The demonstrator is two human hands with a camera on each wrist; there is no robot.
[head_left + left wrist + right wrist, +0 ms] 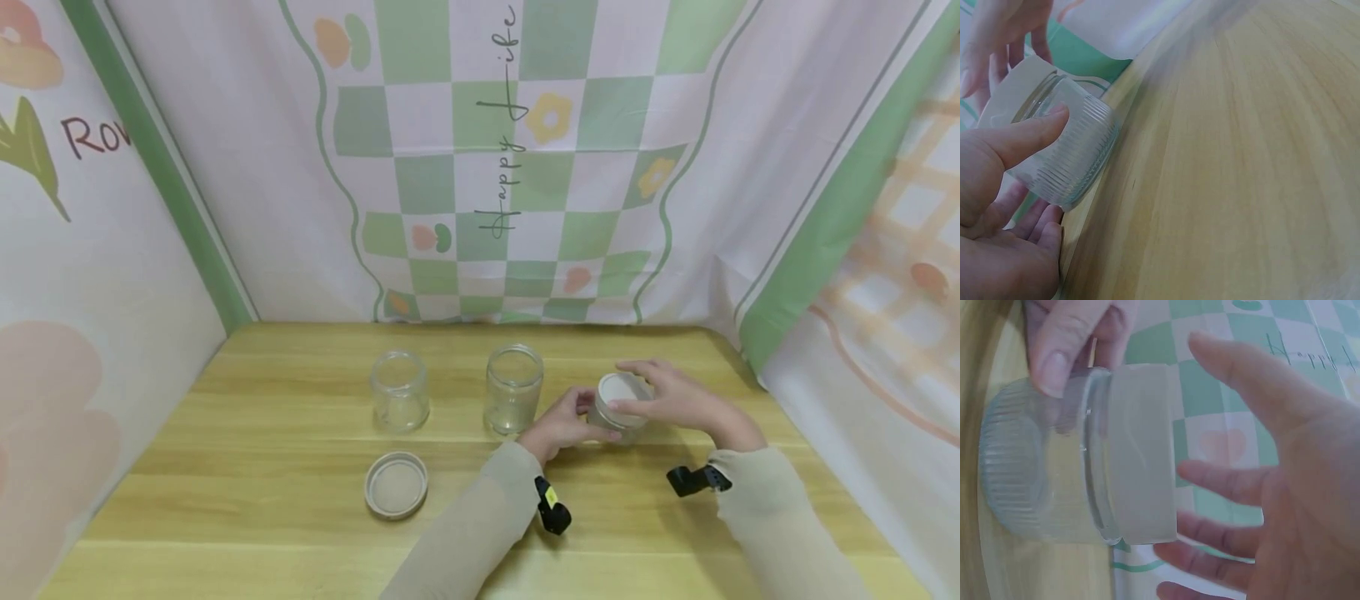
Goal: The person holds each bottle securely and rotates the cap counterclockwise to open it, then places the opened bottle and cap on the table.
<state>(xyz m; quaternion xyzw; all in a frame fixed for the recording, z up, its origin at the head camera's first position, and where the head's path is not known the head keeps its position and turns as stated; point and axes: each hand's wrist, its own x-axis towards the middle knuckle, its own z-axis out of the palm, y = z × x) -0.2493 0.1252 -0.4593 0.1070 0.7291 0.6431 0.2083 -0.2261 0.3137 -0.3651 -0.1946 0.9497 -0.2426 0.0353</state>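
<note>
A ribbed glass jar [1035, 469] stands at the right of the table with a pale lid [1141, 456] sitting on its mouth. My left hand [564, 423] holds the jar's side, its thumb across the glass in the left wrist view and the other fingers behind. Around the top of the lid my right hand [678, 400] hovers with fingers spread and extended. In the right wrist view a gap shows between the right thumb and the lid; whether the other fingertips touch its edge I cannot tell.
Left of the hands stand a taller open glass jar [514, 392] and a shorter open glass jar [400, 393]. In front of the shorter one a loose lid [396, 486] lies with its inside up. A printed curtain [420, 275] hangs behind the wooden table [225, 467].
</note>
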